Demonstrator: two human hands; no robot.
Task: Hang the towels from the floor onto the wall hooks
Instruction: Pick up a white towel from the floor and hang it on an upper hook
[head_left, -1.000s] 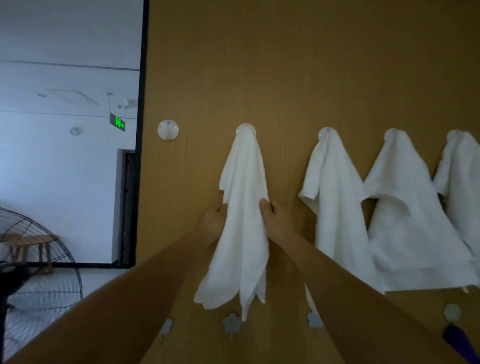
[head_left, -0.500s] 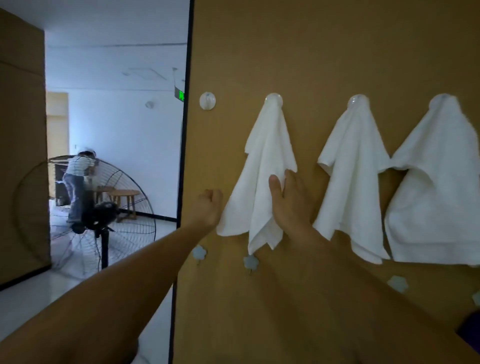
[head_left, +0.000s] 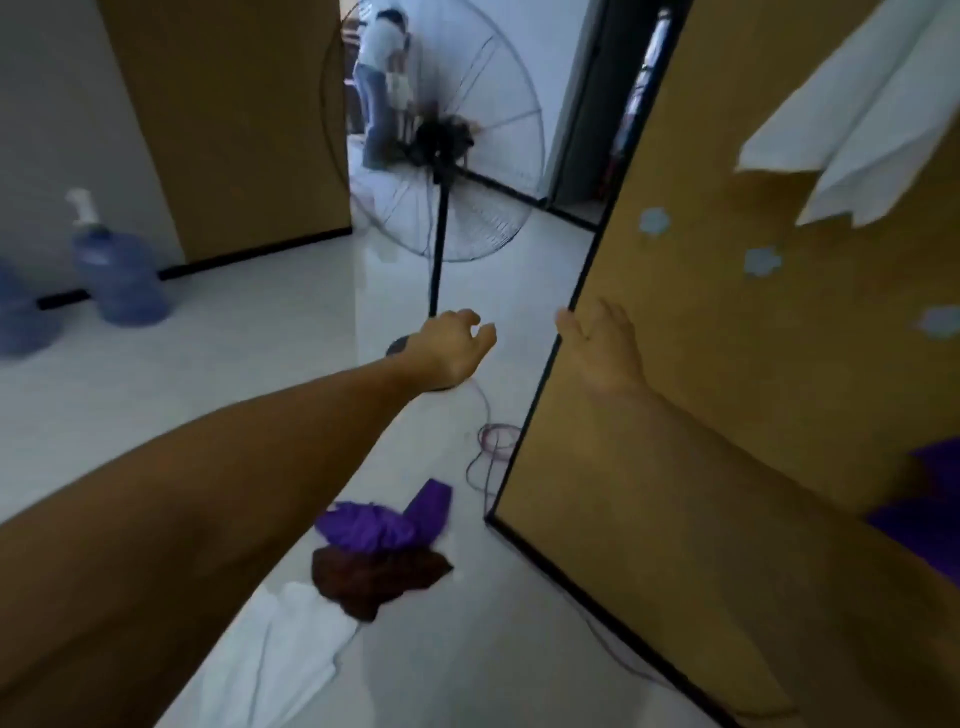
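Both empty with fingers loose, the left hand (head_left: 452, 348) hangs over wide glossy white floor (head_left: 249, 374), the right hand (head_left: 602, 348) at the tan wall panel's black edge (head_left: 537, 408).

We see a purple towel (head_left: 382, 522), a brown towel (head_left: 374, 579) and a white towel (head_left: 275, 660) bunched together on the floor (head_left: 260, 364), lower middle. A hanging white towel (head_left: 852, 130) is at the upper right.

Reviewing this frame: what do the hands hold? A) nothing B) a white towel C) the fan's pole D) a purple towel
A: the left hand and the right hand are both empty, while the purple towel, brown towel and white towel lie on the floor.
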